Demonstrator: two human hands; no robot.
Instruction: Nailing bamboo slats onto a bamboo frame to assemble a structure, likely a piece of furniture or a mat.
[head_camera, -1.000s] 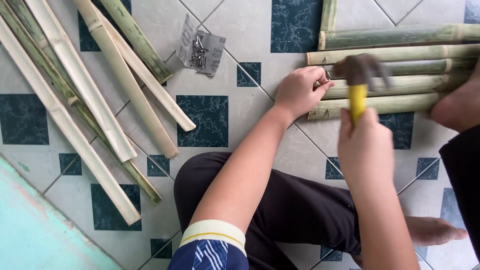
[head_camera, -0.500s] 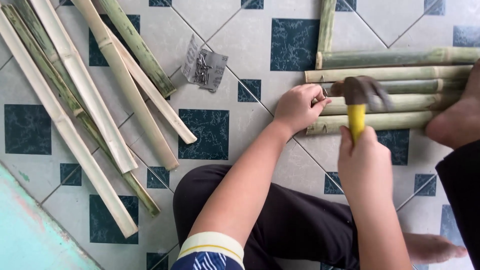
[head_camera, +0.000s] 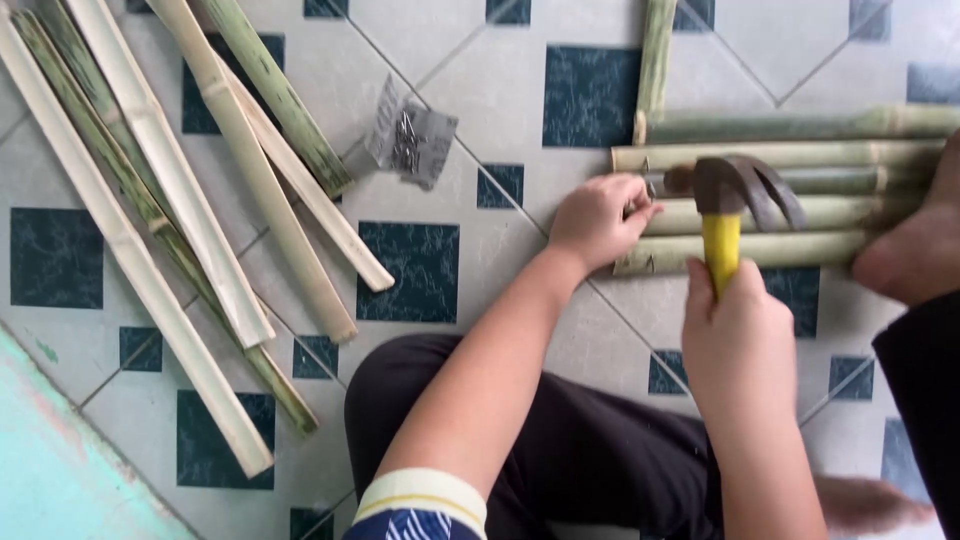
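Right hand (head_camera: 738, 335) clenched low on yellow handle of hammer (head_camera: 722, 215): head-heavy, rigid. Left hand (head_camera: 597, 218) pinches nail on bamboo slats (head_camera: 800, 213): stiff, round, roll-prone.

One hammer (head_camera: 735, 195), five nailed bamboo slats (head_camera: 780, 155), one pile of nails (head_camera: 408, 135).

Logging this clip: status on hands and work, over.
Left hand pinching nail at bamboo slats. Right hand gripping yellow-handled hammer above them. Nothing between hammer and nail.

Bright, even daylight; slight motion blur
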